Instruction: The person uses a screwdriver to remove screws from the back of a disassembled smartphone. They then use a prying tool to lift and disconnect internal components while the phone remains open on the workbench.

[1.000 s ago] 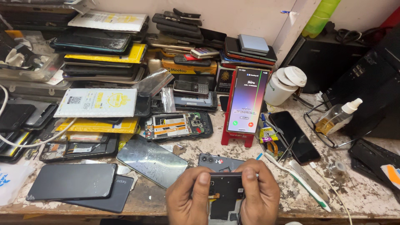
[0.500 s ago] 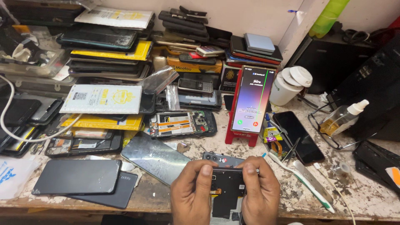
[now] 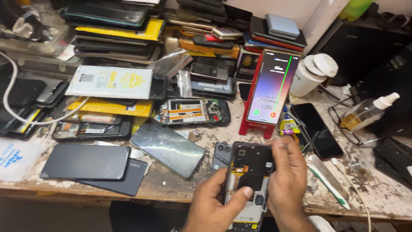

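The person holds an opened phone (image 3: 251, 184) with both hands, just in front of the red stand (image 3: 256, 124) and above the near edge of the worktop (image 3: 171, 184). The phone has no back cover, so its dark frame, a yellow part and a pale battery are visible. The left hand (image 3: 214, 206) supports it from below and from the left side; its grip is closed on the phone, with the thumb pressed across the middle of the open back. The right hand (image 3: 289, 184) is closed around the right edge of the phone, and its fingertips (image 3: 280, 144) touch the top right corner.

On the red stand leans a lit phone (image 3: 274, 88), standing nearly upright with the screen toward the person. To the left of the stand lies another opened phone (image 3: 195, 112) flat on the worktop, and in front of that one lies a cracked glass panel (image 3: 166, 147). Further left of the stand are two dark phones (image 3: 86, 162), one partly over the other. To the right of the stand lies a black phone (image 3: 317, 129), face up. Behind the stand on the right is a white jar (image 3: 311, 75), and further right a small spray bottle (image 3: 369, 111) lies on its side. Stacks of phones and boxes fill the back of the worktop behind the stand.
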